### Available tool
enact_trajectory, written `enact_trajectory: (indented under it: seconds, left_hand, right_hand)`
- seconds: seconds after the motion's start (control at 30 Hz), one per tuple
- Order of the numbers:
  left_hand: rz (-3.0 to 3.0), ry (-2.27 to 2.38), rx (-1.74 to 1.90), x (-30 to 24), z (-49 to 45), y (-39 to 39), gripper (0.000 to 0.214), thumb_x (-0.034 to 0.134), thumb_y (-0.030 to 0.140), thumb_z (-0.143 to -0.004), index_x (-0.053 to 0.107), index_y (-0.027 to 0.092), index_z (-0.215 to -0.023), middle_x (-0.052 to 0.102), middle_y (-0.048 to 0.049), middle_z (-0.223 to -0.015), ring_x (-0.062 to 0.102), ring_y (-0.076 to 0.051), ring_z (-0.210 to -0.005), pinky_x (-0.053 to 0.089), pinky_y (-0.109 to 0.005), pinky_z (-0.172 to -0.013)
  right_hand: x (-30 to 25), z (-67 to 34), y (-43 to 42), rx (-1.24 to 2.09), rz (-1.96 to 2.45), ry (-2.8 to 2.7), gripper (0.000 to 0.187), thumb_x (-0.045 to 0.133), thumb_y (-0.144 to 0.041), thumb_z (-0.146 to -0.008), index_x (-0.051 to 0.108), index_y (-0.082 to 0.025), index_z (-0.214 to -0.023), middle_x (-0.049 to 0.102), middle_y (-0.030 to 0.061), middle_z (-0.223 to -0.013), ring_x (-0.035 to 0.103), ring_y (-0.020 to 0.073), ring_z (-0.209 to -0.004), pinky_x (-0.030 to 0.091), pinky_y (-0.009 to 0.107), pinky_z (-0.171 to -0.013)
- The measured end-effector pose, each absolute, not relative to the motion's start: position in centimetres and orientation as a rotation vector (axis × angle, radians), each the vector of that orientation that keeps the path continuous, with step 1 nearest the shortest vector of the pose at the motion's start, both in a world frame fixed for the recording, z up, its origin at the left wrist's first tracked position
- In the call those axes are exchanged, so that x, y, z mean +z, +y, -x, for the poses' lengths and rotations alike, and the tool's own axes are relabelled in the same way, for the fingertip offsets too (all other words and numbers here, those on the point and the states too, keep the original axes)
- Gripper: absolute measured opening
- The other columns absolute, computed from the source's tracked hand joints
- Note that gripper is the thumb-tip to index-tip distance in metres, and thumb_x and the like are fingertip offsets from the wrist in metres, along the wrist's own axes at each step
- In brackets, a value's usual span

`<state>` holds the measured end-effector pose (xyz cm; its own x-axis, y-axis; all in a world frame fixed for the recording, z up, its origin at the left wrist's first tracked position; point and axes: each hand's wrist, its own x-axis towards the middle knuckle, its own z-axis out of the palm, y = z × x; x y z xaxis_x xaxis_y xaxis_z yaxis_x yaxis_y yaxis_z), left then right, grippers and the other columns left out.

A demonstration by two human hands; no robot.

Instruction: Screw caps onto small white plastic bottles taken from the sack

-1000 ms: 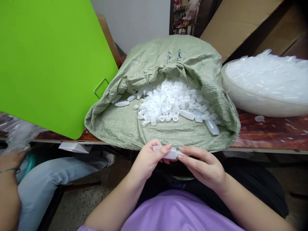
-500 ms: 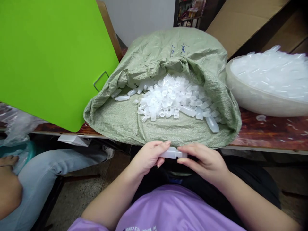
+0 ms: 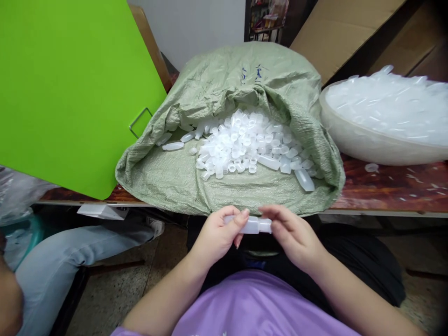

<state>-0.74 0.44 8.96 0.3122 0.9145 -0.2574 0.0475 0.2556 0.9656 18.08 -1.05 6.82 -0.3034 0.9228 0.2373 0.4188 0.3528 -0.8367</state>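
Note:
My left hand [image 3: 219,233] is closed round a small translucent white plastic bottle [image 3: 252,226] held sideways just below the table edge. My right hand [image 3: 294,235] pinches the bottle's right end, where its cap sits. Directly beyond my hands an open green woven sack [image 3: 175,179] lies on the table. A heap of several small white bottles and caps [image 3: 245,144] spills from its mouth.
A large translucent basin [image 3: 353,140] piled with white plastic pieces stands at the right on the reddish table [image 3: 392,189]. A bright green board [image 3: 70,88] leans at the left. Cardboard boxes [image 3: 343,32] stand behind. Another person's jeans-clad leg [image 3: 77,256] is at lower left.
My hands have stayed together on the bottle, with the fingers shifting slightly on it. The other person's arm at lower left has dropped mostly out of view.

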Motion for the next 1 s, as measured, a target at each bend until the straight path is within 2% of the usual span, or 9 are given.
enact_trajectory:
  seconds: [0.07, 0.13, 0.2, 0.33, 0.4, 0.53, 0.67, 0.77, 1.0]
  left_hand:
    - [-1.147, 1.094, 0.808, 8.9, 0.8, 0.4, 0.039, 0.052, 0.048, -0.083, 0.047, 0.016, -0.062, 0.043, 0.0064, -0.042, 0.036, -0.006, -0.041, 0.029, -0.020, -0.047]
    - [-1.148, 1.089, 0.800, 8.9, 0.8, 0.3, 0.039, 0.053, 0.048, -0.083, 0.047, 0.016, -0.061, 0.043, 0.0065, -0.041, 0.035, -0.006, -0.040, 0.028, -0.020, -0.045]
    - [-1.149, 1.083, 0.789, 9.0, 0.9, 0.2, 0.039, 0.054, 0.048, -0.082, 0.047, 0.016, -0.062, 0.044, 0.0064, -0.041, 0.036, -0.006, -0.040, 0.027, -0.020, -0.045]
    - [-1.122, 1.108, 0.845, 9.2, 0.9, 0.2, 0.038, 0.053, 0.047, -0.083, 0.047, 0.017, -0.062, 0.042, 0.0070, -0.040, 0.034, -0.006, -0.038, 0.027, -0.020, -0.044]
    - [-1.116, 1.118, 0.858, 9.2, 0.8, 0.2, 0.038, 0.054, 0.048, -0.083, 0.046, 0.017, -0.062, 0.041, 0.0073, -0.039, 0.033, -0.005, -0.037, 0.026, -0.020, -0.044]
    - [-1.113, 1.120, 0.883, 9.3, 0.8, 0.1, 0.039, 0.055, 0.050, -0.081, 0.045, 0.017, -0.061, 0.041, 0.0071, -0.038, 0.034, -0.005, -0.037, 0.026, -0.020, -0.043]
    - [-1.052, 1.042, 0.808, 9.2, 0.7, 0.3, 0.040, 0.054, 0.050, -0.082, 0.045, 0.017, -0.061, 0.040, 0.0075, -0.038, 0.030, -0.004, -0.034, 0.022, -0.019, -0.039]
    - [-0.991, 0.959, 0.728, 9.0, 0.5, 0.2, 0.042, 0.055, 0.051, -0.080, 0.042, 0.017, -0.059, 0.036, 0.0083, -0.037, 0.026, -0.003, -0.032, 0.018, -0.018, -0.036]
    - [-1.183, 1.185, 0.930, 8.3, -0.2, -2.0, 0.038, 0.059, 0.051, -0.077, 0.046, 0.018, -0.064, 0.041, 0.0073, -0.039, 0.033, -0.005, -0.035, 0.025, -0.019, -0.038]
  right_hand:
    - [6.9, -17.9, -1.0, 0.721, 1.130, -1.914, 0.025, 0.052, -0.034, -0.087, 0.056, -0.020, -0.107, 0.064, 0.0080, -0.099, 0.062, 0.0191, -0.087, 0.051, 0.032, -0.076]
    - [7.0, -17.8, -1.0, 0.860, 1.141, -1.955, 0.020, 0.043, -0.032, -0.091, 0.059, -0.020, -0.093, 0.064, 0.0041, -0.080, 0.062, 0.0155, -0.071, 0.051, 0.028, -0.066]
    - [7.0, -17.7, -0.9, 1.020, 1.193, -1.903, 0.032, 0.031, -0.033, -0.096, 0.058, -0.020, -0.086, 0.061, 0.0011, -0.067, 0.059, 0.0129, -0.058, 0.050, 0.025, -0.055]
    - [7.3, -17.3, -0.8, 0.657, 1.124, -1.953, 0.024, 0.049, -0.037, -0.088, 0.054, -0.019, -0.104, 0.063, 0.0080, -0.095, 0.060, 0.0189, -0.083, 0.050, 0.032, -0.072]
    - [7.6, -17.0, -0.7, 0.643, 1.132, -2.000, 0.018, 0.048, -0.035, -0.088, 0.055, -0.020, -0.094, 0.062, 0.0043, -0.080, 0.059, 0.0165, -0.072, 0.048, 0.029, -0.065]
    - [7.9, -16.6, -0.5, 0.897, 1.207, -1.952, 0.035, 0.031, -0.038, -0.094, 0.051, -0.020, -0.071, 0.052, -0.0012, -0.059, 0.051, 0.0119, -0.053, 0.042, 0.024, -0.049]
    - [7.5, -17.2, 0.0, 0.229, 1.042, -2.093, 0.026, 0.049, -0.042, -0.084, 0.057, -0.020, -0.093, 0.062, 0.0083, -0.087, 0.057, 0.0199, -0.077, 0.045, 0.033, -0.068]
    - [7.4, -17.6, 0.7, -0.062, 0.820, -2.173, 0.019, 0.051, -0.039, -0.081, 0.056, -0.022, -0.075, 0.059, 0.0050, -0.070, 0.051, 0.0177, -0.063, 0.039, 0.032, -0.059]
    - [6.7, -15.0, 0.8, 0.706, 0.940, -1.854, 0.037, 0.029, -0.031, -0.091, 0.034, -0.022, -0.056, 0.035, -0.0023, -0.052, 0.038, 0.0120, -0.049, 0.032, 0.027, -0.049]
